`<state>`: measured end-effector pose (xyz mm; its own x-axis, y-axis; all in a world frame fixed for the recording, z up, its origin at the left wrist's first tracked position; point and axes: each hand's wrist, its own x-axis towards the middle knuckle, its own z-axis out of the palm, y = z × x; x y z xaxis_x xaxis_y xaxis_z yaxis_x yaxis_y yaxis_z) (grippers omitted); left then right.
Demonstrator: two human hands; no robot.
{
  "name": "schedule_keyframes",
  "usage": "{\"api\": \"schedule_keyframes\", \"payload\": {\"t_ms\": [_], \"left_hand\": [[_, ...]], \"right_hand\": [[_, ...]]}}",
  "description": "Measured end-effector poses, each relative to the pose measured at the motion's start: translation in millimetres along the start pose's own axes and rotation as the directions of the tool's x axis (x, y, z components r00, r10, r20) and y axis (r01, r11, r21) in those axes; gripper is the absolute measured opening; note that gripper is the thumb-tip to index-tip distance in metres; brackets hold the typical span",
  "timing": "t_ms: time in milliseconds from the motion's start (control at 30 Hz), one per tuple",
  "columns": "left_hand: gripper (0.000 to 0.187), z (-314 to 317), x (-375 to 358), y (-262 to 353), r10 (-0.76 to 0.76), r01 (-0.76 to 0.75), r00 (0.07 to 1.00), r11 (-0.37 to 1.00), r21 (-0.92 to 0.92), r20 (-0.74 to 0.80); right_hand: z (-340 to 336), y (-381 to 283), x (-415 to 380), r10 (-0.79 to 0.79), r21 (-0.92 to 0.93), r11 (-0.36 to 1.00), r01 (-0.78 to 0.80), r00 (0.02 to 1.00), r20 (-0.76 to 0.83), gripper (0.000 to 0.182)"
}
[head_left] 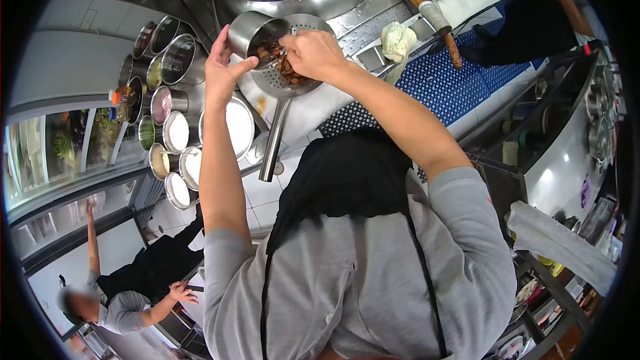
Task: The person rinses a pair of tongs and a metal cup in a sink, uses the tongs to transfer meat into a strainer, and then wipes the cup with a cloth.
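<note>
Left hand (pixel 227 67), thumb and fingers spread, holds a silver metal pot (pixel 245 31) tilted over a perforated steel strainer (pixel 315 23); right hand (pixel 311 52), curled, hold unclear, apparently scrapes brown food chunks (pixel 291 75) beneath it, needing steady tilt.

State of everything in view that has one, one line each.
Left hand, cradling the pot
Right hand, fingers at the pot's mouth
Metal pot, tipped sideways, brown pieces inside
Strainer, under the pot's mouth, holding brown pieces
Strainer handle, pointing toward the wearer
White cloth, crumpled
Bamboo brush, lying down
Orange-topped bottle, capped
Pink-filled container, uncovered
</note>
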<state>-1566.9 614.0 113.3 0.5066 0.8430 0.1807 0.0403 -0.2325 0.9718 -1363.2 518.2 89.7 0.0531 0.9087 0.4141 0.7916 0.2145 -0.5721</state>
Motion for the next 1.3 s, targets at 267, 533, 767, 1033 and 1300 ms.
{"api": "schedule_keyframes", "payload": {"t_ms": [267, 533, 767, 1033, 1300], "left_hand": [[0.095, 0.5, -0.6, -3.9, 0.002, 0.01, 0.999, 0.976, 0.218, -0.054], [0.096, 8.0, -4.6, 3.6, 0.067, -0.038, 0.993, 0.964, 0.264, -0.101], [0.092, -8.4, -2.3, -9.5, 0.089, -0.066, 0.992, 0.968, 0.24, -0.087], [0.09, -3.0, -3.5, 1.1, 0.162, -0.147, 0.987, 0.837, 0.528, 0.018], [0.08, -42.9, -10.4, -36.3, -0.239, 0.196, 0.959, 0.948, -0.249, -0.154]], "right_hand": [[-6.2, 12.6, -14.2, 0.005, -0.029, 1.0, -0.006, 1.0, -0.014, 0.022], [3.9, 26.1, -39.0, 0.011, -0.038, 0.999, -0.01, 1.0, 0.019, 0.02], [-21.6, 10.2, -33.0, -0.107, -0.02, 0.994, 0.105, 0.986, -0.13, 0.025], [-0.7, 21.2, -43.9, -0.107, -0.105, 0.989, 0.099, 0.992, -0.07, 0.02], [-21.0, 2.9, -68.2, -0.022, 0.015, 1.0, 0.023, 0.996, -0.09, 0.018]]}}
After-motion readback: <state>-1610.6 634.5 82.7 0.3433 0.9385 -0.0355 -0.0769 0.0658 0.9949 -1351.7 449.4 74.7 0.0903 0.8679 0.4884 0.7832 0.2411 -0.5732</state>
